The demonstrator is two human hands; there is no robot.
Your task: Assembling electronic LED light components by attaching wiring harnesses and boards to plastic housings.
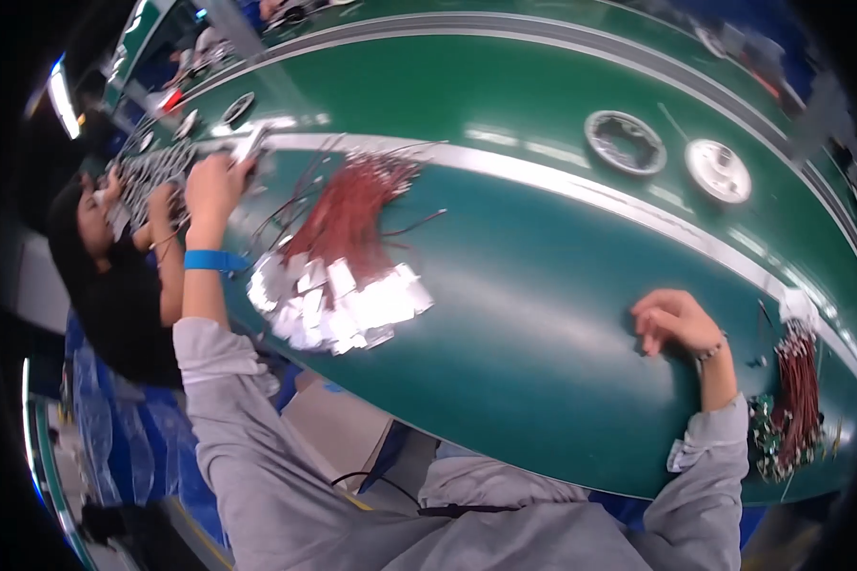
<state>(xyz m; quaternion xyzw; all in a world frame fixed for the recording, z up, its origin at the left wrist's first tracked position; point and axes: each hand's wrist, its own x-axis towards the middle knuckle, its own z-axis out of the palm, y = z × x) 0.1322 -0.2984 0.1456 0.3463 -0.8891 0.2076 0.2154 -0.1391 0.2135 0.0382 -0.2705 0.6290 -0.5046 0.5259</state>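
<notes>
My left hand (215, 188), with a blue band at the wrist, is raised at the far left of the green table (514, 324). Its fingers are closed beside a pale, blurred object (250, 143); what they grip is not clear. Just right of it lies a bundle of dark red wires (348, 214), with shiny silver pieces (352, 309) fanned out at its near end. My right hand (676, 322) hovers over the table's right part, fingers loosely bent and apart, nothing in them. Nearest to it is a second red wire bundle (796, 376), with green circuit boards (771, 443) at its near end.
Beyond the pale rail (543, 178) lie a white ring (626, 143) and a round white part (718, 171) on a green surface. At left, a co-worker in black (114, 285) reaches toward a pile of grey parts (157, 171). A carton (333, 428) stands below the table edge.
</notes>
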